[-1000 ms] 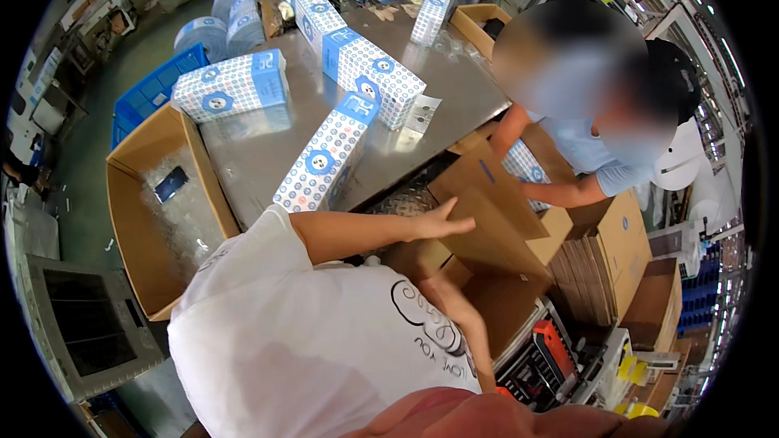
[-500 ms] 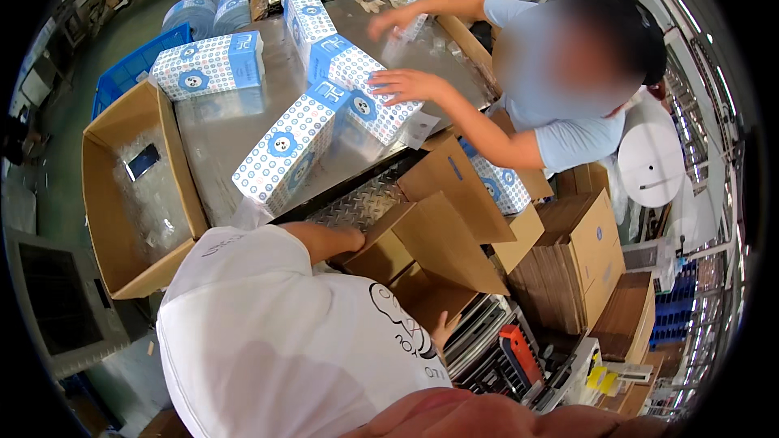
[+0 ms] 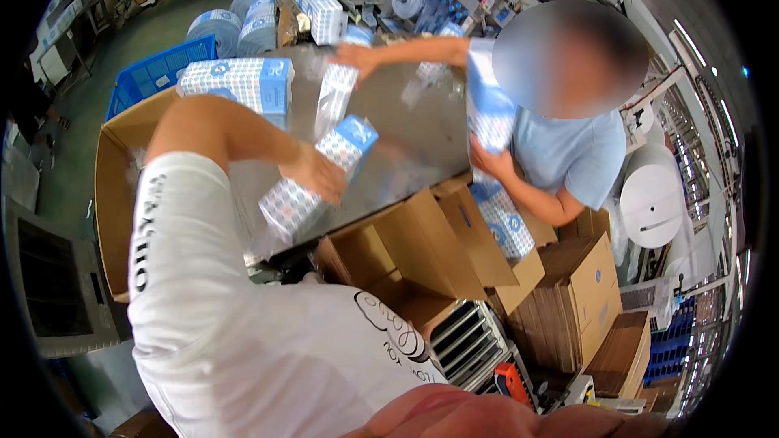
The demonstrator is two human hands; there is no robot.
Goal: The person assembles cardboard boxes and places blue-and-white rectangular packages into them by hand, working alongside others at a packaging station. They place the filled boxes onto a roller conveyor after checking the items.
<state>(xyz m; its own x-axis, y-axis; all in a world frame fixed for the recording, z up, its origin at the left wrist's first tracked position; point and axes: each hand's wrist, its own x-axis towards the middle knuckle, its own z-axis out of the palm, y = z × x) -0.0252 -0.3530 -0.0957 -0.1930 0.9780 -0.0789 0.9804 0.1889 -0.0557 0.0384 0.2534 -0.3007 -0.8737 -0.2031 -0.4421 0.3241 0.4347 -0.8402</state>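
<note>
My left hand (image 3: pixel 315 176) is closed over the side of a white-and-blue plastic-wrapped pack (image 3: pixel 288 209), which lies tilted at the near edge of the metal table (image 3: pixel 398 122). Of my right hand only a sliver of skin may show beside my shirt; its fingers are hidden. An open cardboard carton (image 3: pixel 398 247) stands just in front of me, flaps raised. Across the table, a co-worker's hand (image 3: pixel 355 59) touches another pack (image 3: pixel 335 97). The co-worker's other hand (image 3: pixel 493 162) holds a pack (image 3: pixel 489 105) upright against the body.
One more pack (image 3: pixel 239 81) lies at the table's left, beside a blue crate (image 3: pixel 158 73) and a cardboard box (image 3: pixel 114 203). Flattened cartons (image 3: pixel 560 300) are stacked at right. A packed carton (image 3: pixel 503 219) stands by the co-worker. Blue film rolls (image 3: pixel 215 28) are behind.
My left hand has come up from the carton and taken hold of a pack. The co-worker has lifted one pack off the table and moved the other hand onto another.
</note>
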